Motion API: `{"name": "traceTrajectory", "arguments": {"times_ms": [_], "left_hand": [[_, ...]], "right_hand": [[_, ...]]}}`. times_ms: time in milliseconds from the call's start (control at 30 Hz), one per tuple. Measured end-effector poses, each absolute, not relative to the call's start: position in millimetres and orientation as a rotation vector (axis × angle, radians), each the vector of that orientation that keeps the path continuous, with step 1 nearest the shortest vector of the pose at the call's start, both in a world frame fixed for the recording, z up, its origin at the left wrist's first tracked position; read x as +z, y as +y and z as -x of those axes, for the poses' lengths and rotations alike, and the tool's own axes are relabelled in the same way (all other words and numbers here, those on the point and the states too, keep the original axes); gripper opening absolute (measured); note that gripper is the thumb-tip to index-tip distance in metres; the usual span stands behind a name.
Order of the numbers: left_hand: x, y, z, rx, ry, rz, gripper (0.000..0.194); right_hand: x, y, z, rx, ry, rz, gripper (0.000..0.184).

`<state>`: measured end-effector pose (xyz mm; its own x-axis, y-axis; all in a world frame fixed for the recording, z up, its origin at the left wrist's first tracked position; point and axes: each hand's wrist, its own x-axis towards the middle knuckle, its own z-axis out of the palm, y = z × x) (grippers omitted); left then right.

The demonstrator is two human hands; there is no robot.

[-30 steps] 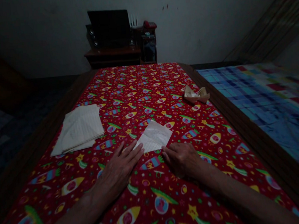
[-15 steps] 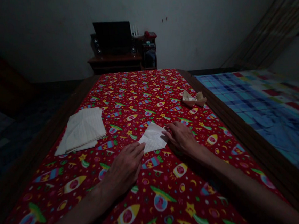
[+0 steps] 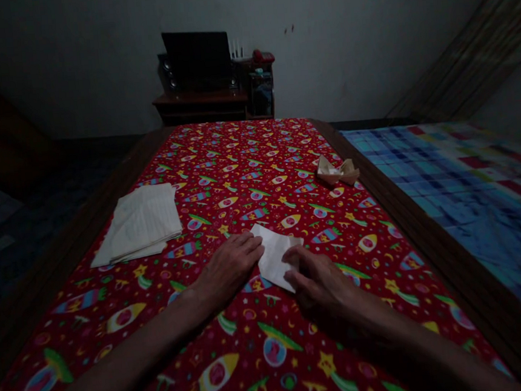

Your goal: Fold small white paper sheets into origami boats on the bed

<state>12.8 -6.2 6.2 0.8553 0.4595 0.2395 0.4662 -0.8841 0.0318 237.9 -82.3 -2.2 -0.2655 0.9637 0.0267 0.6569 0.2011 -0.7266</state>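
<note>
A small folded sheet of white paper lies on the red patterned cloth, between my two hands. My left hand rests at its left edge, fingers together and fingertips pressing on the paper. From the right, my right hand grips the paper's right side, thumb and fingers curled over that edge. Part of the right edge is hidden beneath these fingers. Farther left lies a stack of loose paper sheets, apart from both hands.
A folded brown paper shape stands near the table's right edge. Beyond the far end, a dark monitor sits on a wooden desk by the wall. To the right is a bed with a blue checked cover.
The folded paper has been turned and now lies at another angle. My right hand has come nearer and lower, and my left fingertips have shifted slightly up and to the right.
</note>
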Motion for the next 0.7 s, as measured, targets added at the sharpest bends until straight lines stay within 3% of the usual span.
{"name": "traceTrajectory", "arguments": {"times_ms": [100, 333, 467, 700], "left_hand": [[1, -6, -11, -0.483, -0.717, 3.120, 0.025], [-12, -27, 2, -0.544, -0.854, 3.203, 0.045], [-14, -32, 4, -0.506, -0.867, 3.215, 0.057], [-18, -32, 1, -0.566, -0.868, 3.210, 0.058]], "right_hand": [[6, -104, -240, 0.916, -2.214, 1.406, 0.020], [6, -98, -244, 0.078, -2.587, 1.286, 0.025], [2, -89, -240, -0.138, -2.656, 1.096, 0.033], [5, -86, -241, -0.293, -2.615, 0.931, 0.032]]}}
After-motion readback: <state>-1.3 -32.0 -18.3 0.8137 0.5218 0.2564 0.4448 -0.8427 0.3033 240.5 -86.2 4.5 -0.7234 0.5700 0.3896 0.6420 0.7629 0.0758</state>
